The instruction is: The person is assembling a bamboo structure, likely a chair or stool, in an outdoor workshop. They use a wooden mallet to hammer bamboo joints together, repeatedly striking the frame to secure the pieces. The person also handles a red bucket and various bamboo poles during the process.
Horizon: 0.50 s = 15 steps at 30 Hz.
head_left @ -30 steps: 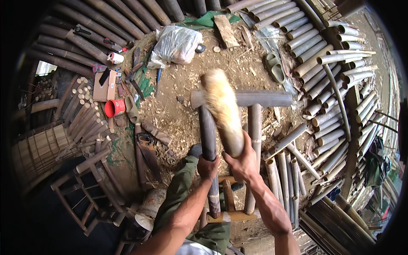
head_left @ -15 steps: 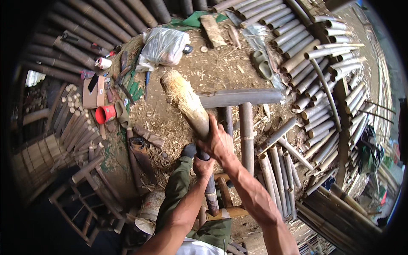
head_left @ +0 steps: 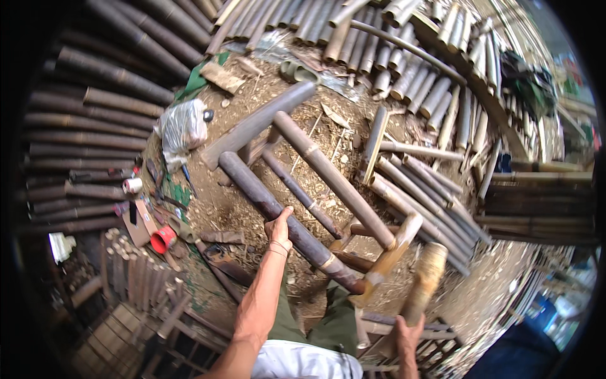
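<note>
My left hand (head_left: 278, 231) is wrapped round a thick dark bamboo pole (head_left: 243, 186), one side of a bamboo frame. A lighter pole (head_left: 334, 180) runs alongside it, with a thinner dark rod (head_left: 303, 196) between them. At the far end lies a broad split bamboo crosspiece (head_left: 265, 120); at the near end the poles meet a yellowish crosspiece (head_left: 385, 265) close to my legs. Out to the lower right, my right hand (head_left: 407, 331) is closed round the lower part of a thick wooden mallet (head_left: 426, 275) with a pale, frayed head. The mallet is apart from the frame.
Cut bamboo poles (head_left: 95, 136) are stacked at the left, more lengths (head_left: 404, 69) at the far right. A bundle of poles (head_left: 429, 205) lies right of the frame. At left are a plastic bag (head_left: 182, 129), a red cup (head_left: 163, 240) and a saw (head_left: 230, 265). Shavings cover the ground.
My right hand has swung the mallet from above the frame down to the lower right. The view has turned, and the frame now slants. My left hand still grips the dark pole.
</note>
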Each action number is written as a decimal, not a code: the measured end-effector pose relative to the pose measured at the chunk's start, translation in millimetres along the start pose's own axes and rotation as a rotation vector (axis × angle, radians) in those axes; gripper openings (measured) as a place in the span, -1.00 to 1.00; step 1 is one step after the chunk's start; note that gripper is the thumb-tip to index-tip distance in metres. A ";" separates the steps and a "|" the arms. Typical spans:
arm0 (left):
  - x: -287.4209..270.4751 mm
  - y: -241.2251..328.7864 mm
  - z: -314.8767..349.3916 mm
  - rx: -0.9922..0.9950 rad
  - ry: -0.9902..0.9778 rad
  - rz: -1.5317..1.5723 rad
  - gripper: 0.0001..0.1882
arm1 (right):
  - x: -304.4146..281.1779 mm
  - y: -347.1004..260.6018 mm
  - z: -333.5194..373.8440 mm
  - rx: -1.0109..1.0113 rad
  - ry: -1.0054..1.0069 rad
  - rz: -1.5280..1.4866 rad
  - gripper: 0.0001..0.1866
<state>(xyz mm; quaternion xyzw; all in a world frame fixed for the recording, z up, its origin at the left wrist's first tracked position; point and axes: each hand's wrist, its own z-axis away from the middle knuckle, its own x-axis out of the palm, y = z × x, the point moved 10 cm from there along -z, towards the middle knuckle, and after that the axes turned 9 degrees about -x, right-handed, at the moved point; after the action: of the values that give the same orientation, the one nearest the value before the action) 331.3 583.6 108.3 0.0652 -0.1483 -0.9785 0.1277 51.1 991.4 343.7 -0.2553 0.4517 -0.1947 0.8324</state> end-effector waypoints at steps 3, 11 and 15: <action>27.5 -2.7 30.4 0.106 -0.092 0.081 -0.55 | -110.3 82.1 18.2 0.121 0.110 0.070 -0.32; 15.4 39.7 -45.2 -0.066 -0.251 0.182 -0.29 | -189.1 172.1 77.7 0.375 0.163 -0.040 -0.36; 0.4 69.3 -69.4 -0.014 -0.116 0.079 -0.15 | -169.1 170.5 121.4 0.457 0.093 0.151 -0.38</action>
<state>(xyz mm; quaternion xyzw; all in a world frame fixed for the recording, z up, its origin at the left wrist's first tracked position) 358.4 500.5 63.9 0.0013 -0.1509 -0.9758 0.1581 83.1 1250.8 407.6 -0.0164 0.4517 -0.2406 0.8590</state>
